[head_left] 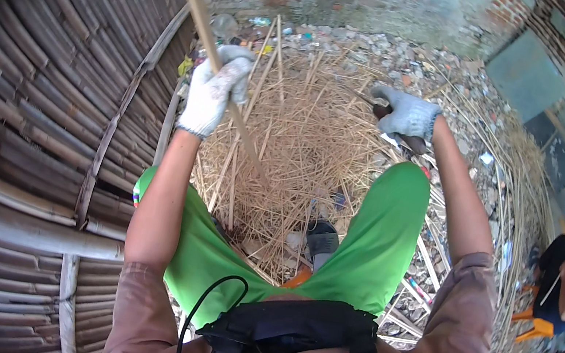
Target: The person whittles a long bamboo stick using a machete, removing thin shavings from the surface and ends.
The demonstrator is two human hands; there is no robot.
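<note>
Above a heap of bamboo shavings (304, 135), the person's left hand (214, 88), in a grey work glove, is raised with the forearm nearly upright, fingers clenched round one long bamboo strip (198, 11) that slants from the upper left down past the glove toward the heap. The right hand (404, 114), also gloved, reaches forward over the right knee of the green trousers (386, 222), its fingers closed round the dark handle of a knife (380, 108) whose blade I cannot make out. Two gloves, one strip held. A wall of bamboo poles (35, 108) stands left; a second person (561, 283) sits on an orange stool (532, 327) at right.
</note>
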